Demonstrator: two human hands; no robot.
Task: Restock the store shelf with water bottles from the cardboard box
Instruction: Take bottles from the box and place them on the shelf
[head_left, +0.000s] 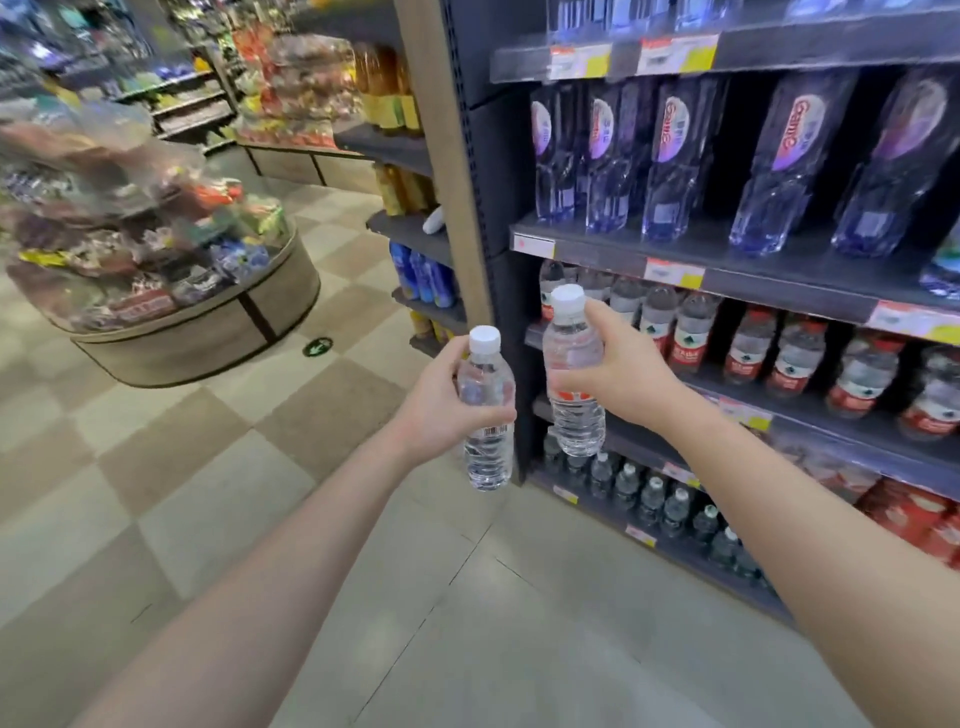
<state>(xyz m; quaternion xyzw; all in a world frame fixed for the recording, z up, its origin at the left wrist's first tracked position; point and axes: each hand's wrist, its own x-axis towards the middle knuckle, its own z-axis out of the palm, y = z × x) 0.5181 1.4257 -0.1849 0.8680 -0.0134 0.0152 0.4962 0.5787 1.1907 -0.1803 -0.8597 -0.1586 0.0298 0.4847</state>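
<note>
Head view: the dark store shelf (727, 280) fills the right side, its tiers already carrying tall purple-labelled bottles (670, 161) up top, red-labelled water bottles (748, 353) in the middle and dark-capped bottles (654, 499) low down. The round snack display (171, 270) stands well apart on the checkered floor (171, 467). The cardboard box is not in view. The left hand (441, 400) is wrapped around one clear water bottle (487, 410), upright, just short of the shelf's end. The right hand (618, 369) grips a second bottle (571, 374), held before the red-labelled row. Neither is shelved yet, so I judge the restocking mid-way: both placements remain, and how many bottles are left cannot be told.
</note>
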